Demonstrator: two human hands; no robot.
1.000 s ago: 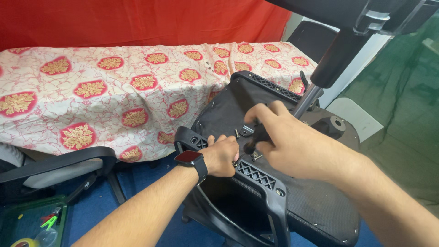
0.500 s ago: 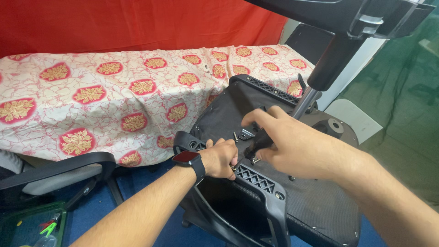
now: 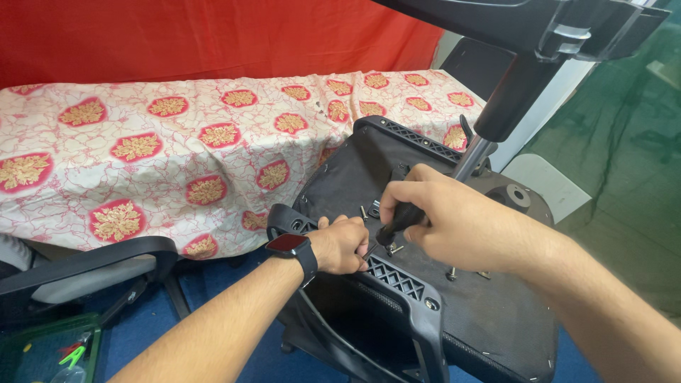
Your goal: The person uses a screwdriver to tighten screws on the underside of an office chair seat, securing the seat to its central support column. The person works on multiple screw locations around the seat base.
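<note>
Two hands are busy on the underside of an upturned office chair seat [image 3: 454, 312], and since there's just the one head view, that's all I've got to go on. The seat lies bottom-up and tilted, right in front of a table draped in a white cloth with red and gold medallions [image 3: 177, 142], and a red curtain [image 3: 213, 39] hangs behind that. The right hand [image 3: 454, 223] is wrapped tight around a black tool handle [image 3: 399, 221] that points down and left toward the seat bottom; the tip is hidden between the two hands, so I can't tell what it's sitting in. The left hand [image 3: 342, 245], with a dark smartwatch [image 3: 292, 248] on the wrist, is curled into a loose fist right against the black armrest bracket [image 3: 397, 280], touching the seat just beside the tool; whether it's pinching anything is hard to say. A few loose screws [image 3: 451, 272] stand on the black fabric near the right hand. The chair's gas column [image 3: 496, 106] sticks up behind the right hand, with the base up top. Off to the left sits another chair's armrest [image 3: 85, 266], and a green tray with small bits [image 3: 50, 351] in the bottom corner.
</note>
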